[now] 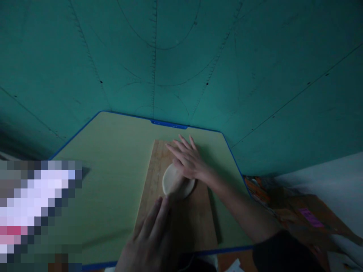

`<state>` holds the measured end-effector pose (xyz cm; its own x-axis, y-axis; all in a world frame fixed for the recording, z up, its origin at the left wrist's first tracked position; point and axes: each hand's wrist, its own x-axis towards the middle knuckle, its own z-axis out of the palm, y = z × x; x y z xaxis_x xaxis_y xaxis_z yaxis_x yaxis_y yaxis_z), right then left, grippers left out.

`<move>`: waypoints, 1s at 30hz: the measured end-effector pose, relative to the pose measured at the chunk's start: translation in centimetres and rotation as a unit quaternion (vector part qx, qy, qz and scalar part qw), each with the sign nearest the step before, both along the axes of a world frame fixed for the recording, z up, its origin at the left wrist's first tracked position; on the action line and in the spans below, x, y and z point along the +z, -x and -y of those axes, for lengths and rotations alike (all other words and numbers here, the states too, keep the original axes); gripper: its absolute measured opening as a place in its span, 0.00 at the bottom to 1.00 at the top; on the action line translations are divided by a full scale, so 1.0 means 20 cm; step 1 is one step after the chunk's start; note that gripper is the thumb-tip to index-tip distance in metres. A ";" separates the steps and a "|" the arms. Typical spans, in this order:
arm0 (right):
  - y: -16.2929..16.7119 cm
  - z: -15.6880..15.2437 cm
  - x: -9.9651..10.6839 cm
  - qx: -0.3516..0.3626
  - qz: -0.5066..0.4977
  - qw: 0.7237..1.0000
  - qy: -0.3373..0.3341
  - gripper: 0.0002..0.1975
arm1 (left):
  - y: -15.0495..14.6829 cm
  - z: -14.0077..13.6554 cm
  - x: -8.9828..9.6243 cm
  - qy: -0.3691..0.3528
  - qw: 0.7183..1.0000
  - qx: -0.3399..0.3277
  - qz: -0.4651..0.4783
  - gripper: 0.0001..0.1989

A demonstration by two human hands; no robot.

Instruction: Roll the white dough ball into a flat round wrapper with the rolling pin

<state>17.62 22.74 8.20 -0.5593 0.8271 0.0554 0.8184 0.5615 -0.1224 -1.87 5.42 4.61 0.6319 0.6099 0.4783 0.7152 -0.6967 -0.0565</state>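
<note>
A pale round of flattened dough (169, 182) lies on a wooden board (193, 226). My right hand (187, 160) is stretched over the dough's upper right part, fingers spread toward the board's far end. Nearer me, my left hand (151, 234) has its fingers extended, tips at the dough's near edge. Between the two hands a blurred, light-brown bar (178, 185), like a small rolling pin, crosses the dough diagonally. What lies beneath either palm is hidden.
The board rests on a pale yellow-green table (113, 166) with a blue rim. A green wall (176, 56) with drawn lines rises behind it. Cardboard boxes (300, 207) stand at the right. A pixelated bright object (36, 204) is at the left.
</note>
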 end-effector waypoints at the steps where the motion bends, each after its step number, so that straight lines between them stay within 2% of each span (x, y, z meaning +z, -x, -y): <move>1: 0.01 -0.01 0.00 0.012 -0.003 1.000 -0.001 0.30 | 0.00 0.00 0.00 0.008 1.000 0.002 -0.003 0.19; 4: 0.00 -0.01 0.00 0.042 -0.012 0.999 -0.003 0.31 | -0.03 0.00 -0.01 -0.001 1.000 -0.004 0.011 0.19; 8: -0.02 -0.01 -0.02 0.032 -0.017 0.999 -0.004 0.30 | -0.07 0.02 -0.04 -0.054 0.995 -0.016 0.080 0.21; 13: 0.03 -0.03 -0.02 0.065 -0.028 0.997 -0.007 0.29 | -0.06 0.03 -0.04 0.020 0.999 -0.039 0.025 0.17; 18: 0.02 -0.01 0.00 0.032 -0.018 0.999 0.021 0.29 | -0.14 0.06 -0.09 -0.031 0.990 -0.072 0.121 0.14; 22: 0.09 -0.02 0.02 0.051 -0.022 0.998 0.016 0.27 | -0.15 0.07 -0.14 -0.006 0.992 -0.037 0.123 0.15; 24: 0.10 -0.01 0.02 0.055 -0.025 0.998 0.011 0.26 | -0.17 0.07 -0.15 -0.027 0.989 -0.032 0.144 0.14; 28: 0.09 0.00 0.01 0.028 -0.025 0.999 0.025 0.26 | -0.24 0.06 -0.16 -0.053 0.975 -0.091 0.198 0.13; 30: 0.10 -0.02 0.01 0.027 -0.032 0.998 0.035 0.26 | -0.24 0.05 -0.13 -0.036 0.977 -0.116 0.175 0.11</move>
